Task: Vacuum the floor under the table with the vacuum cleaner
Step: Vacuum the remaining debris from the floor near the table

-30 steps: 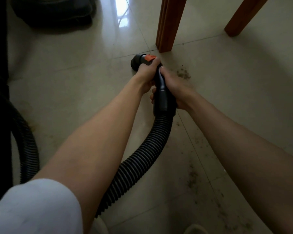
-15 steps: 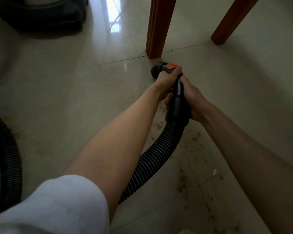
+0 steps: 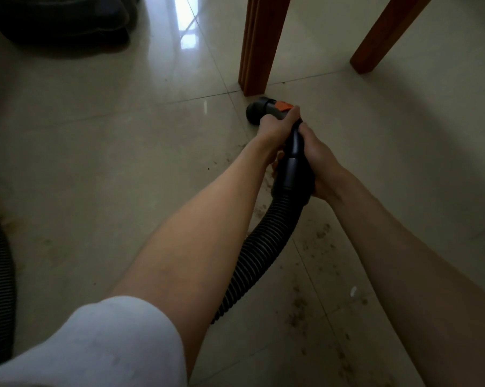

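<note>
I had both hands wrapped around the vacuum's black handle (image 3: pixel 294 166) right of the frame's centre: my left hand (image 3: pixel 277 128) gripped the front end near the orange tab (image 3: pixel 282 105), my right hand (image 3: pixel 318 160) clasped the thicker collar behind it. The nozzle (image 3: pixel 256 110) pointed to the left, just beside the foot of the nearer table leg (image 3: pixel 256 46). The ribbed hose (image 3: pixel 256 252) curved down behind my left forearm. Dirt specks (image 3: pixel 322 233) dotted the floor tiles (image 3: pixel 110 163) at lower right.
</note>
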